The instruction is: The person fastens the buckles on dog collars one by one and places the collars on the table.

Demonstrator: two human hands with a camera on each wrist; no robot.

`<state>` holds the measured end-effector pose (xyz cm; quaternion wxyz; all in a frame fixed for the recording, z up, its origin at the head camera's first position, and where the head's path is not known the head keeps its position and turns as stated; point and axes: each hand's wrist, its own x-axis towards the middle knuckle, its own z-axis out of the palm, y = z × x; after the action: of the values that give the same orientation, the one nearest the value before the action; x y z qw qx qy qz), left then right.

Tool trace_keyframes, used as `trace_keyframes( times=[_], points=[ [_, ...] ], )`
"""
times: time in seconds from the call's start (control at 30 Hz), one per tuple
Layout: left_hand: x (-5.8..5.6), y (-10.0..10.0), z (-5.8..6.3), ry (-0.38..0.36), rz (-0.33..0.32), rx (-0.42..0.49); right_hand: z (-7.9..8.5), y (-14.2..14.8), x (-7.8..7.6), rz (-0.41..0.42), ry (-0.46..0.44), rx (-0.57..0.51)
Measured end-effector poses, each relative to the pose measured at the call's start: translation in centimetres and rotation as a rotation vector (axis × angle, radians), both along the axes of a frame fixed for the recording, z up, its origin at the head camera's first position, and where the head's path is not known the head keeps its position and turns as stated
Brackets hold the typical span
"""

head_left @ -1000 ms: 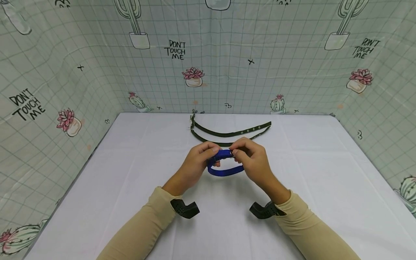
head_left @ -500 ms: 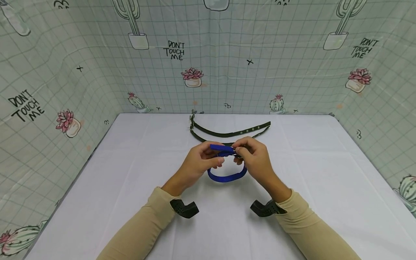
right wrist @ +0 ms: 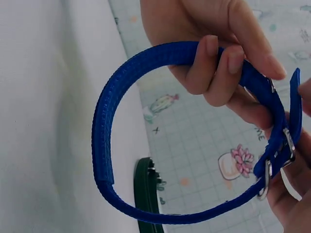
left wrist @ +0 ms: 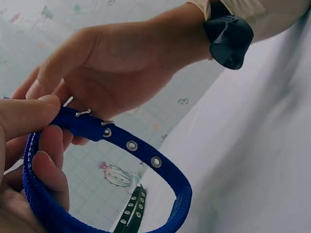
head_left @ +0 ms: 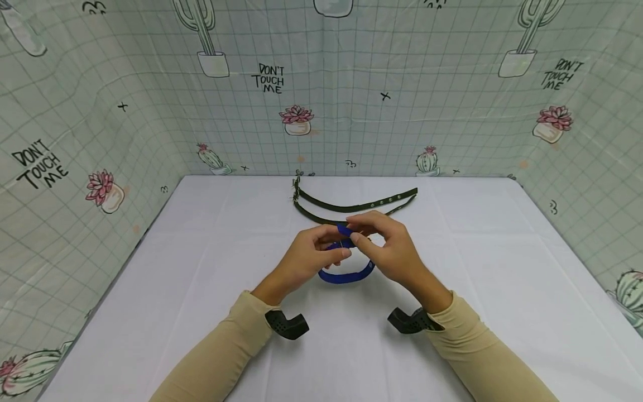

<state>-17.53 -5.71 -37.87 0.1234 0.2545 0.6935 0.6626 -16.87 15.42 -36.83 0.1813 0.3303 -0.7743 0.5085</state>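
A blue collar (head_left: 346, 277) with a row of metal-ringed holes forms a loop between both hands, above the table. My left hand (head_left: 303, 254) grips its padded side, fingers curled round the band as the right wrist view shows. My right hand (head_left: 392, 243) pinches the collar near its buckle, thumb and index finger at the strap's free end. That strap end (right wrist: 295, 94) sticks up past the metal buckle (right wrist: 290, 145) in the right wrist view. Beside the buckle hangs a metal ring (right wrist: 265, 179). The fingers partly hide the buckle in the head view.
Behind the hands, dark green straps (head_left: 341, 209) with metal-ringed holes lie on the white-covered table (head_left: 211, 245). Their metal fittings (head_left: 296, 191) are at the left end. A printed cloth (head_left: 351, 117) encloses the back and sides.
The strap's free end was raised pointing left half a second ago; my right fingers have moved left over it. The loop hangs slightly lower than at first. The green straps stay put.
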Motion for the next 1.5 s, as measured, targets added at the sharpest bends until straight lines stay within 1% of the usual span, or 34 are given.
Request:
trace_keyframes(
  times=[0.1,0.2,0.27,0.37,0.6,0.83,1.0,1.13,1.3,1.4,1.43,1.5],
  points=[
    [0.05,-0.03,0.02,0.020,-0.013,-0.028,0.04,-0.03,-0.06,0.000,0.036,0.006],
    [0.07,0.00,0.03,0.035,0.022,-0.042,0.09,-0.08,-0.08,-0.011,0.060,0.000],
    [0.03,0.02,0.00,0.043,0.056,-0.050,0.13,-0.06,-0.07,-0.013,0.060,-0.005],
    [-0.04,0.05,-0.02,0.054,0.086,-0.061,0.23,0.03,-0.05,-0.006,0.032,-0.022],
    [-0.06,-0.02,0.21,0.077,0.111,-0.094,0.25,0.28,-0.06,0.030,-0.014,-0.104],
    [-0.09,-0.01,0.27,0.067,0.111,-0.062,0.15,0.34,-0.15,0.056,-0.042,-0.157],
    [0.00,0.10,0.42,0.102,0.144,-0.060,0.46,0.35,0.01,0.064,-0.070,-0.179],
    [0.02,0.12,0.54,0.115,0.156,-0.057,0.60,0.45,-0.01,0.048,-0.079,-0.133],
    [0.08,0.02,0.64,0.136,0.173,-0.080,0.61,0.52,0.02,0.020,-0.056,-0.060],
    [0.15,-0.06,0.69,0.159,0.184,-0.102,0.53,0.49,0.09,0.022,-0.056,-0.054],
    [0.18,-0.08,0.69,0.165,0.185,-0.109,0.90,0.33,0.41,0.022,-0.059,-0.051],
    [0.26,-0.09,0.70,0.175,0.185,-0.123,0.69,0.16,0.43,0.021,-0.061,-0.050]
  ],
)
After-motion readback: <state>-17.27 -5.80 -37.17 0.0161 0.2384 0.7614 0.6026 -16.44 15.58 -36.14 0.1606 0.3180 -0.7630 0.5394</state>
